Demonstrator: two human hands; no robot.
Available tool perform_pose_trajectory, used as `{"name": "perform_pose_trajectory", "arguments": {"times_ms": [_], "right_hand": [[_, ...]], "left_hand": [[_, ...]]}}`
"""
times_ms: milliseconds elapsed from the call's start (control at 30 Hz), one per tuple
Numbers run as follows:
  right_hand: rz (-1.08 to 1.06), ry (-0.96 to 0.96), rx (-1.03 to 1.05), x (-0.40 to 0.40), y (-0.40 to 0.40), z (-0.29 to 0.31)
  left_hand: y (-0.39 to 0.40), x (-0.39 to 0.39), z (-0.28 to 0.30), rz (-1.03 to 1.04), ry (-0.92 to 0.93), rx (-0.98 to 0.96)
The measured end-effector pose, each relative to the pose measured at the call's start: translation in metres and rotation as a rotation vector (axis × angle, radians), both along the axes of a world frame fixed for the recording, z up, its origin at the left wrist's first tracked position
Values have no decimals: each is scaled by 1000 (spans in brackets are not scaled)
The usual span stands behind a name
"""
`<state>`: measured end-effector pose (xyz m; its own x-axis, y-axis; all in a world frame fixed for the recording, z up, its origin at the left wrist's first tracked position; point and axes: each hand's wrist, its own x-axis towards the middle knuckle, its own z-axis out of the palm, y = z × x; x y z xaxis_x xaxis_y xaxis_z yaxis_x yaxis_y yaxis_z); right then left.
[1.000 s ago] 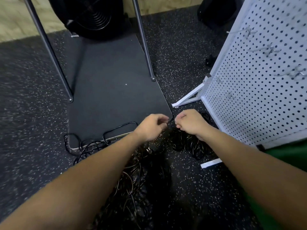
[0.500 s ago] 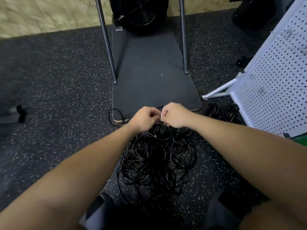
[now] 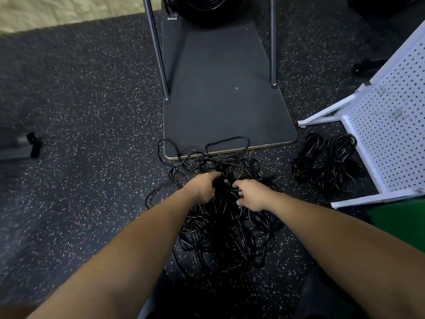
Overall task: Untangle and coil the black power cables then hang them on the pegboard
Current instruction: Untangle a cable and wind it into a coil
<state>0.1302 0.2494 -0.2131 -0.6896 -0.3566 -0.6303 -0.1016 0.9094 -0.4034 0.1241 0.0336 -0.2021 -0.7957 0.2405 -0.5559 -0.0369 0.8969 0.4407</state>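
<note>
A big tangle of black power cables [image 3: 225, 236] lies on the speckled floor in front of me. My left hand [image 3: 203, 186] reaches into the top of the tangle, fingers curled around a bunch of cable strands. My right hand [image 3: 251, 194] rests on the pile just beside it, fingers bent down into the cables. A second, smaller heap of black cables [image 3: 326, 166] lies to the right, at the foot of the white pegboard [image 3: 391, 139], which stands tilted on its white frame with a few metal hooks on it.
A dark mat [image 3: 220, 100] with two metal stand legs [image 3: 158, 61] lies just behind the tangle, a black round fan-like unit [image 3: 207, 8] at its far end. A small black object [image 3: 34, 143] sits at the far left. A green thing [image 3: 395, 224] is at the right.
The view has tilted down and shifted left. Both hands dropped from being held together above the pile down into the tangle itself, now slightly apart.
</note>
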Motion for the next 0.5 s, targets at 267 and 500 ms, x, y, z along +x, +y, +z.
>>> {"name": "perform_pose_trajectory", "arguments": {"times_ms": [267, 500], "right_hand": [[-64, 410, -208, -45, 12, 113], [-284, 521, -560, -36, 11, 253]], "left_hand": [[0, -20, 64, 193, 21, 365], [1, -36, 223, 285, 205, 633]]}}
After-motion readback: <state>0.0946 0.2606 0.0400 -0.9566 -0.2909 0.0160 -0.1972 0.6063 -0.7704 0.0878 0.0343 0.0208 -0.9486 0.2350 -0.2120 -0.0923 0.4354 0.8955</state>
